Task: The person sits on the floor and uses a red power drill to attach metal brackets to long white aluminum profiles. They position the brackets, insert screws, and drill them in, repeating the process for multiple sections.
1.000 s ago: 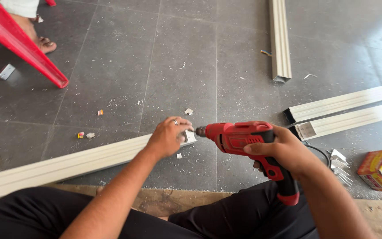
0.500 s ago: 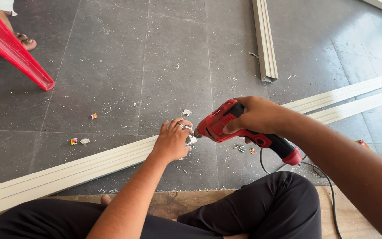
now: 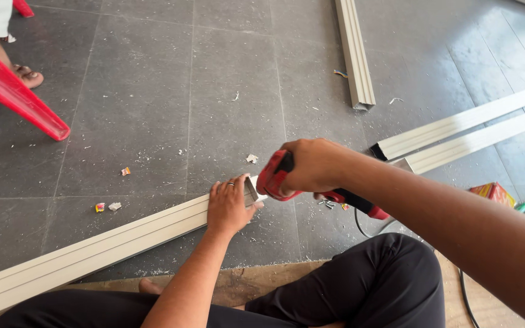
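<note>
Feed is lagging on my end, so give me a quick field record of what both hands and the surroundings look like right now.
left hand: left hand pressed flat on the end of the long cream profile
right hand: right hand gripping the red drill, its nose at the profile's end
posture: seated on the grey tiled floor
nearby: more profiles, scattered screws, red chair leg

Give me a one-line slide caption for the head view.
Left hand pins the end of a long cream profile on the grey tile floor while the right hand presses a red drill to it.
</note>
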